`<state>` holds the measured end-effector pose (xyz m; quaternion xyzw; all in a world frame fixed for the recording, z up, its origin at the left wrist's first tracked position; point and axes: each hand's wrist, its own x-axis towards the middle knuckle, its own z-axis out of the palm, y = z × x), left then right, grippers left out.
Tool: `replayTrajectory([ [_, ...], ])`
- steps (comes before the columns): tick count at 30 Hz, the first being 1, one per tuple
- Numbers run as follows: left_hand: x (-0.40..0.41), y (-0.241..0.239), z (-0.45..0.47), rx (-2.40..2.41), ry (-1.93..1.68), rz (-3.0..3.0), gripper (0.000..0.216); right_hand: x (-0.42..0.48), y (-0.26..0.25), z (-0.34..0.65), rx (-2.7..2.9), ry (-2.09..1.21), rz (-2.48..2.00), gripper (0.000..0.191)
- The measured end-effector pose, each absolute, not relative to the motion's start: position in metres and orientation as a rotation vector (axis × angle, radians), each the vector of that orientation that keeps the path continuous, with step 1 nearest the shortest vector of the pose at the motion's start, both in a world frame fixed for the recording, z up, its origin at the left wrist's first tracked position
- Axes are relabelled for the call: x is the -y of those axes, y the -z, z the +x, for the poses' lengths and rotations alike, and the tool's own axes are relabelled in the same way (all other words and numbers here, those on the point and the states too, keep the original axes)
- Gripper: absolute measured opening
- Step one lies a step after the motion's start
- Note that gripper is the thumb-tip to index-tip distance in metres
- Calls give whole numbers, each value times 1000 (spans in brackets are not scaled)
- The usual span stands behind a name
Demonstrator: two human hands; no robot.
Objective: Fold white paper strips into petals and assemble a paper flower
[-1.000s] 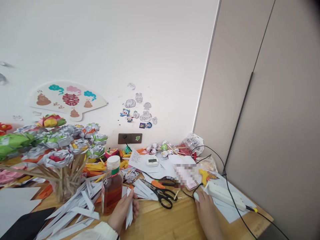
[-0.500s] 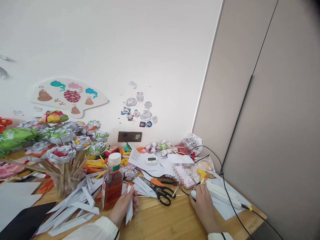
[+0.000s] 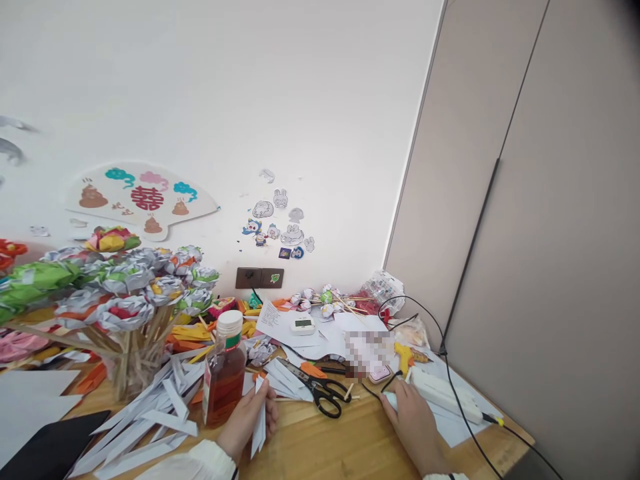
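Left hand (image 3: 244, 419) half-closed, thumb uppermost; right hand (image 3: 411, 415) palm-down

One worktop (image 3: 320, 443) carries one amber-filled bottle (image 3: 225, 390). Two hands are right of the bottle: one left hand (image 3: 245, 420), just beside it with one folded paper strip (image 3: 259, 427), and one right hand (image 3: 414, 420), farther off. Also rightward: one pair of scissors (image 3: 316, 385), one digital timer (image 3: 303, 325), one yellow glue gun (image 3: 403, 357), one white power strip (image 3: 445, 395). Left of the bottle: one clear container (image 3: 120, 380), at least eight paper flowers (image 3: 124, 313), too overlapped for exactness, and one flat black slab (image 3: 55, 440).
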<state>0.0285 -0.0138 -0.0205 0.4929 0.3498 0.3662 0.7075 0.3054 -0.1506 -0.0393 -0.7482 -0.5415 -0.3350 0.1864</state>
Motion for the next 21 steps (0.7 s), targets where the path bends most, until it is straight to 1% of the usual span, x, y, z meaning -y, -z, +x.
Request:
replayTrajectory([
  [3,14,21,29,-778,-819,1082,43,154,38,306,1531,863,-2097,21],
  [7,13,21,29,-764,-820,1086,43,156,35,309,1366,635,-2155,22],
  [10,13,21,29,-785,-814,1083,44,154,34,317,1300,510,-2085,23],
  [17,16,18,28,-803,-786,1073,40,154,40,324,1199,540,-1982,32],
  [19,16,18,28,-800,-788,1080,40,159,41,320,1239,571,-1982,30],
  [21,15,19,28,-793,-798,1092,40,165,39,315,1351,589,-1995,21],
])
